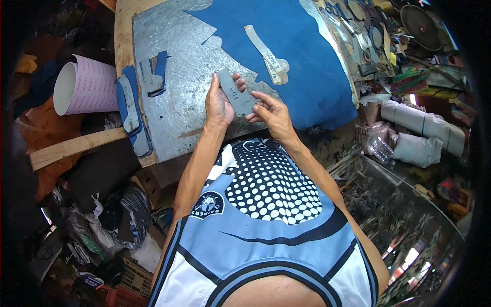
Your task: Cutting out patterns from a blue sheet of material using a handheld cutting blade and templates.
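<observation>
A flat grey pattern piece (236, 93) with dark handwriting is held up in front of me, over the near edge of the metal-topped table (179, 107). My left hand (219, 105) grips its left side, thumb along the edge and fingers behind. The fingers of my right hand (273, 113) pinch its lower right end. Beyond it a large blue sheet (312, 56), looking like leather, spreads over the table's right part. On that sheet lies a long, curved, pale pattern piece (267, 55) with writing on it.
Blue cut pieces (159, 77) with grey pieces lie on the table's left, more (134, 110) along its edge. Left stand a white roll (84, 84) and a protruding wooden plank (76, 148). Tools and scraps (358, 36) crowd the far right; wrapped bundles (422, 125) sit below.
</observation>
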